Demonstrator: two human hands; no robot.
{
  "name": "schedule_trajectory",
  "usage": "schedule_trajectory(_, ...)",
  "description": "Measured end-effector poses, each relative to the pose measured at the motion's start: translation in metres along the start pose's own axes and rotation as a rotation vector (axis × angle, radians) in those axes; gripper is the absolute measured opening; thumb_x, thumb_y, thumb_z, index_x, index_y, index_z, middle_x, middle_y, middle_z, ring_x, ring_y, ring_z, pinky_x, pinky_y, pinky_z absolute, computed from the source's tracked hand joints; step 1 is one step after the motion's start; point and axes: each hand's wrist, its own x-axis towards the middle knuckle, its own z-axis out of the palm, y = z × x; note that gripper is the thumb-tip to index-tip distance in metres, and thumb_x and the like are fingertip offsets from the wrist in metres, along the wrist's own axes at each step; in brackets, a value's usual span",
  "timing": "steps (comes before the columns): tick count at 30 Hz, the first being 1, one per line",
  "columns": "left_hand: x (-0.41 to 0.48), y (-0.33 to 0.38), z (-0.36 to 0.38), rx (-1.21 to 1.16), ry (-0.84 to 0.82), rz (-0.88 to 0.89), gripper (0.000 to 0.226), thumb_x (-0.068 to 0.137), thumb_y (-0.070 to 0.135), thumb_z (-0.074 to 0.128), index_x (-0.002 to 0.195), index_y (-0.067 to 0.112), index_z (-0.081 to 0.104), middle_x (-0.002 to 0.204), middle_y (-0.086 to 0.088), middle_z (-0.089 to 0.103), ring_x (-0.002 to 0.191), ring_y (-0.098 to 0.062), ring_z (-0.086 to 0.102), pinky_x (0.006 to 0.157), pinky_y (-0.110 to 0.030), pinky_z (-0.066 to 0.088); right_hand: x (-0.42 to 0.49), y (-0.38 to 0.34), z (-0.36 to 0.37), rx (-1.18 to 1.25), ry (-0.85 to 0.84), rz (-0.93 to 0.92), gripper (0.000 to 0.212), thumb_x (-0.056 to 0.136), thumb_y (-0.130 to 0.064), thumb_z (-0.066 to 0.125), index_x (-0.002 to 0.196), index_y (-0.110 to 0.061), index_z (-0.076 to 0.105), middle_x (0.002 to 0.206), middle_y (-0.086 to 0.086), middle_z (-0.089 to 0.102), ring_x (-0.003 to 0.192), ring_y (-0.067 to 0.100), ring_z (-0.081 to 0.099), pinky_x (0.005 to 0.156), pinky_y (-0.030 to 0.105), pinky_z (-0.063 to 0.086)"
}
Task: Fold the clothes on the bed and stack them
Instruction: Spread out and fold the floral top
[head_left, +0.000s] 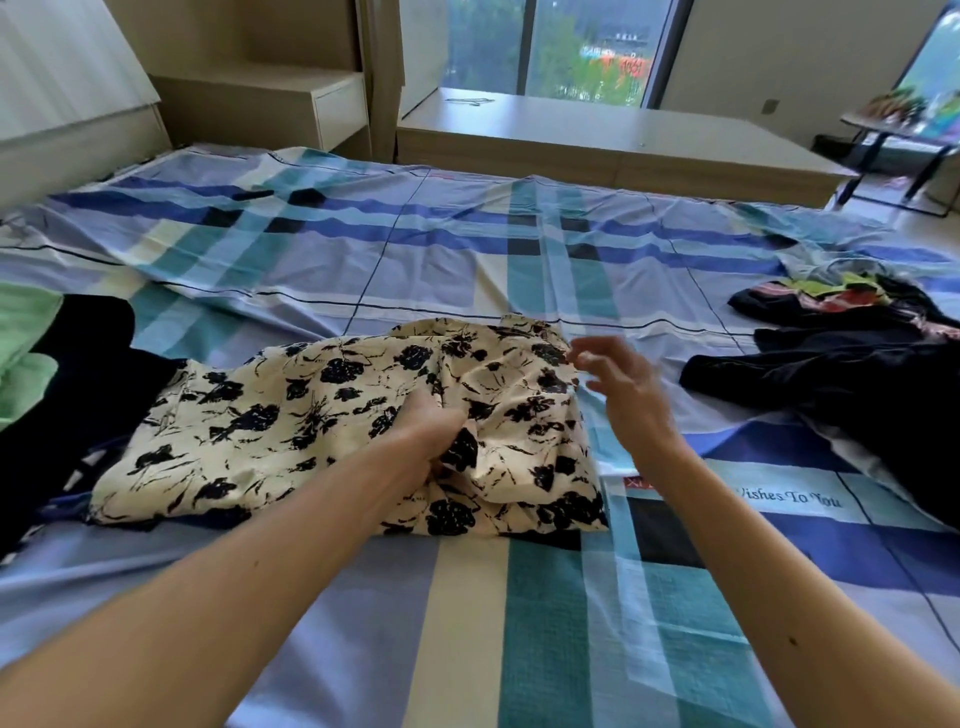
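A cream garment with a black flower print (291, 415) lies partly folded in the middle of the bed (545, 623). My left hand (431, 431) grips a bunch of its cloth near the right half. Just past the garment's right edge hovers my right hand (618, 379), fingers spread and slightly blurred, holding nothing. A dark garment (841, 384) lies crumpled at the right, with a black piece bearing red and yellow print (831, 299) behind it. At the left edge lie a black garment (78, 374) and a green one (23, 353).
The bed carries a blue, teal and cream checked sheet. Beyond its far side stand a low wooden cabinet (597, 140) under the window, a bedside unit (311, 104) at the back left, and a small black-legged table (904, 130) at the back right.
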Motion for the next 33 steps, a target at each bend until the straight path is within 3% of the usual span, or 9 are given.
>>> schedule_trajectory(3, 0.006, -0.002, -0.004, 0.107, 0.032, 0.036, 0.058, 0.104, 0.026, 0.049, 0.153, 0.010, 0.022, 0.141, -0.012, 0.045, 0.117, -0.024, 0.054, 0.098, -0.041, 0.051, -0.011, 0.019, 0.013, -0.275, -0.141, 0.223, 0.046, 0.094, -0.026, 0.066, 0.137, -0.022, 0.050, 0.134, 0.003, 0.046, 0.104, 0.017, 0.060, 0.086, 0.029, 0.057)
schedule_trajectory(8, 0.009, -0.003, -0.001, 0.309, 0.032, 0.078, 0.066, 0.093, 0.005, 0.064, 0.147, 0.010, 0.025, 0.114, -0.006, 0.048, 0.082, -0.010, 0.054, 0.057, -0.023, 0.047, -0.015, 0.018, 0.017, -0.057, -0.116, 0.464, 0.095, 0.082, -0.042, 0.078, 0.155, -0.025, 0.020, 0.146, 0.020, 0.044, 0.127, 0.035, 0.054, 0.101, 0.042, 0.046)
schedule_trajectory(11, 0.005, -0.007, 0.008, 0.425, 0.091, 0.215, 0.104, 0.082, -0.003, 0.071, 0.157, 0.023, 0.004, 0.135, -0.008, 0.043, 0.104, -0.022, 0.060, 0.085, -0.033, 0.058, -0.018, 0.015, 0.018, -0.003, -0.206, 0.472, 0.116, 0.070, -0.032, 0.086, 0.157, -0.029, 0.010, 0.148, 0.022, 0.043, 0.114, 0.028, 0.062, 0.085, 0.028, 0.054)
schedule_trajectory(14, -0.004, -0.002, 0.015, 0.693, 0.285, 0.707, 0.079, 0.082, 0.009, 0.071, 0.150, 0.022, 0.032, 0.145, -0.001, 0.035, 0.132, -0.019, 0.038, 0.113, -0.042, 0.039, -0.024, 0.008, 0.013, 0.090, -0.153, 0.467, 0.098, 0.083, -0.001, 0.075, 0.157, -0.023, 0.015, 0.130, 0.019, 0.056, 0.088, 0.018, 0.067, 0.065, 0.022, 0.058)
schedule_trajectory(16, -0.023, 0.007, 0.020, 0.558, 0.072, 0.844, 0.041, 0.095, 0.023, 0.055, 0.136, 0.023, 0.051, 0.145, 0.005, 0.040, 0.135, -0.012, 0.035, 0.116, -0.044, 0.033, -0.026, 0.003, -0.001, 0.057, -0.104, 0.451, 0.093, 0.084, 0.003, 0.073, 0.156, -0.019, 0.018, 0.120, 0.018, 0.062, 0.086, 0.020, 0.068, 0.068, 0.025, 0.059)
schedule_trajectory(20, -0.048, -0.002, 0.037, 0.843, -0.383, 0.749, 0.063, 0.100, 0.062, 0.028, 0.157, 0.036, 0.016, 0.167, 0.006, 0.008, 0.153, -0.015, 0.003, 0.125, -0.049, 0.007, -0.037, -0.013, -0.048, -0.070, -0.012, 0.429, 0.090, 0.086, 0.004, 0.071, 0.156, -0.021, 0.020, 0.113, 0.012, 0.066, 0.081, 0.017, 0.065, 0.055, 0.021, 0.051)
schedule_trajectory(23, -0.044, -0.021, 0.045, 1.167, -0.431, 0.722, 0.068, 0.101, 0.060, 0.029, 0.158, 0.035, 0.000, 0.166, -0.001, -0.010, 0.152, -0.019, -0.014, 0.124, -0.045, -0.007, -0.045, -0.013, -0.068, -0.450, -0.070, 0.449, 0.094, 0.086, -0.011, 0.075, 0.157, -0.021, 0.013, 0.144, 0.019, 0.051, 0.107, 0.025, 0.060, 0.081, 0.030, 0.050)
schedule_trajectory(27, -0.040, -0.022, 0.038, 1.176, -0.420, 0.739, 0.067, 0.101, 0.059, 0.032, 0.158, 0.033, 0.008, 0.167, 0.000, -0.004, 0.153, -0.018, -0.009, 0.124, -0.044, -0.008, -0.053, 0.001, -0.045, -1.072, -0.184, 0.280, 0.097, 0.092, -0.056, 0.057, 0.159, -0.024, -0.005, 0.165, 0.014, 0.009, 0.150, 0.033, 0.018, 0.121, 0.053, 0.023)
schedule_trajectory(33, -0.020, -0.018, -0.039, 1.139, -0.168, 0.389, 0.077, 0.098, 0.058, 0.043, 0.159, 0.030, 0.005, 0.167, 0.000, -0.007, 0.153, -0.025, -0.010, 0.123, -0.057, 0.001, -0.071, 0.023, 0.016, -1.242, -0.433, 0.121, 0.078, 0.093, -0.071, 0.006, 0.155, -0.032, -0.022, 0.161, 0.004, -0.026, 0.151, 0.029, -0.016, 0.116, 0.067, -0.011)
